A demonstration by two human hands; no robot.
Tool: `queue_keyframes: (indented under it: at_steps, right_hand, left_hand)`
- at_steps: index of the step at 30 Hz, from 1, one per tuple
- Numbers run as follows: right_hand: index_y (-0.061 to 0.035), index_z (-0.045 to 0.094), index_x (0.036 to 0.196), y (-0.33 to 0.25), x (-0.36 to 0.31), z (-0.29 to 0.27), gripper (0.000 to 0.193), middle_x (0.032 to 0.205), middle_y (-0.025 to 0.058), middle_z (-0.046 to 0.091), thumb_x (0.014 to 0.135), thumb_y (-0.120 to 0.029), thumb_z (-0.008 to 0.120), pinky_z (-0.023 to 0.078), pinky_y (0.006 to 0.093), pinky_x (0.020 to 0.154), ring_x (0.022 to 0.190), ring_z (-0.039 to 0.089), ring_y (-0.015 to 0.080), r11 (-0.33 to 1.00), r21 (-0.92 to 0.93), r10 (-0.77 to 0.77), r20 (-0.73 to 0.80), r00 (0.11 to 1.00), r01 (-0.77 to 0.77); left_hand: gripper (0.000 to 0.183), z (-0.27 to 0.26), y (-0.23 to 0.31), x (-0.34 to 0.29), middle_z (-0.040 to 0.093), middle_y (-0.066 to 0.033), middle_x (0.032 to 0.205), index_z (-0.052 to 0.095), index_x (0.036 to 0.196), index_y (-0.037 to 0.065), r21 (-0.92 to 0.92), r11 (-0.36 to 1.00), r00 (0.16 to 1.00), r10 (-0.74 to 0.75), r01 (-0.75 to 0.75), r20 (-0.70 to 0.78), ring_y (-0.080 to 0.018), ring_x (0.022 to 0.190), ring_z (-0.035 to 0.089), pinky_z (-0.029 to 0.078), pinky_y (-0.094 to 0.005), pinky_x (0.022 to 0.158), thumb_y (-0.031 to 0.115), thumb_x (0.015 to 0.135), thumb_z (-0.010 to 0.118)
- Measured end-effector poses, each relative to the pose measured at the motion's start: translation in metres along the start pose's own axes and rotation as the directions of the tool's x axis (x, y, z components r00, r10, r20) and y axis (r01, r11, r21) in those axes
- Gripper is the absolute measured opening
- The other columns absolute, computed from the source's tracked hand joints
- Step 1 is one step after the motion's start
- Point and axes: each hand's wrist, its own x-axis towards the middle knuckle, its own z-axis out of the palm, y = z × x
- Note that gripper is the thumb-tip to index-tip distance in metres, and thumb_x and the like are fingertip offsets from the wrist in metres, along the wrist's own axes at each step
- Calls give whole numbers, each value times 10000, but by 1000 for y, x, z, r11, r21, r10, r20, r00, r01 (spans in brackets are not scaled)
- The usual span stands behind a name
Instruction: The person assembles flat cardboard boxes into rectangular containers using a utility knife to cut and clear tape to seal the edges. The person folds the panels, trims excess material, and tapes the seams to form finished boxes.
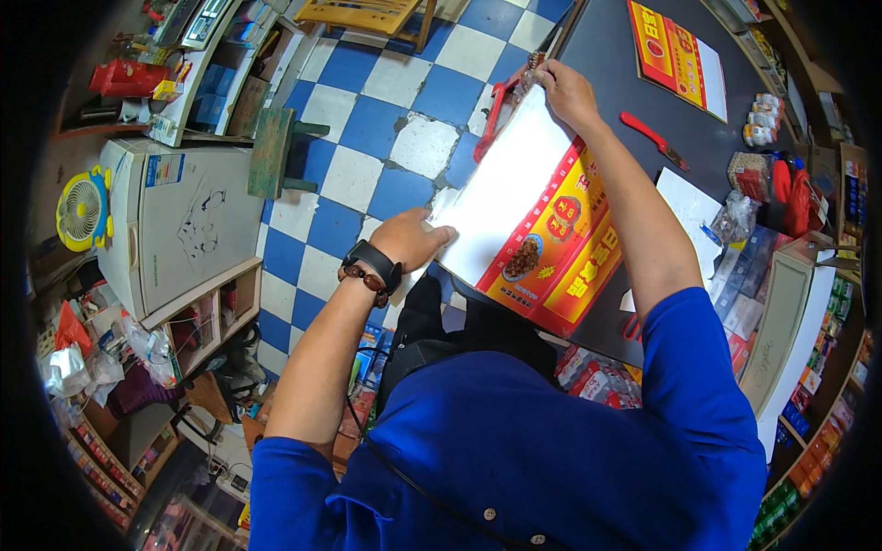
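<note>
A large card sheet (503, 188), white along one side and printed red and yellow along the other, slants across the near left edge of the dark table (602, 64). My left hand (413, 241), wearing a black band and beads at the wrist, grips its lower left edge, thumb on top. At the far end, the fingers of my right hand (568, 95) are closed on the white corner. Just past that corner is a red object (491, 124), partly covered by the sheet. A red-handled knife (654, 140) lies right of my right forearm.
Another red-and-yellow printed sheet (669, 57) lies on the far table. White paper (687, 220) and a clear plastic bag (735, 219) are at the right. Red handles (631, 328) show near my right sleeve. A green stool (273, 153) and a white cabinet (197, 220) stand left.
</note>
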Motion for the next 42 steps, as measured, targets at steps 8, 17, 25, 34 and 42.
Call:
queue_keyframes:
  at_steps: [8,17,25,34,42]
  right_hand:
    - [-110,694,1052,-2,-1,-2,233,1060,108,710,1003,-272,534,513,397,864,967,672,280,1000,-3,-16,-33,999,16]
    - [-106,714,1059,-3,-5,6,231,1107,51,681,989,-274,573,531,365,858,971,675,254,995,-90,-57,-101,993,48]
    - [-104,669,1093,-8,-7,11,213,1135,80,649,974,-259,585,537,421,830,977,667,313,983,-174,-92,-160,983,64]
    - [-72,602,1095,-1,-17,18,217,1155,149,606,951,-235,612,476,439,931,1092,591,361,994,-17,-106,-215,971,105]
    - [-53,581,1075,8,-23,31,238,1119,158,611,931,-228,653,464,439,937,1057,582,370,971,-56,-237,-299,924,231]
  left_hand:
    - [833,-6,7,4,576,-265,1345,509,1388,-50,-17,998,996,-57,59,64,-386,1229,582,460,-410,1043,594,868,603]
    - [826,-4,1,9,562,-282,1352,514,1375,-65,0,999,997,-32,32,64,-392,1244,568,458,-412,1042,598,889,591]
    - [835,-5,0,8,571,-294,1334,525,1354,-82,-11,1000,999,-28,29,43,-404,1235,570,449,-408,1048,605,886,601]
    - [823,1,-6,8,586,-310,1301,542,1324,-99,-24,999,999,31,-31,12,-421,1220,572,449,-411,1041,590,879,610]
    - [840,-13,-24,-35,682,-264,1115,371,1472,-43,-475,880,990,76,-12,115,-270,946,714,533,-348,880,466,876,674]
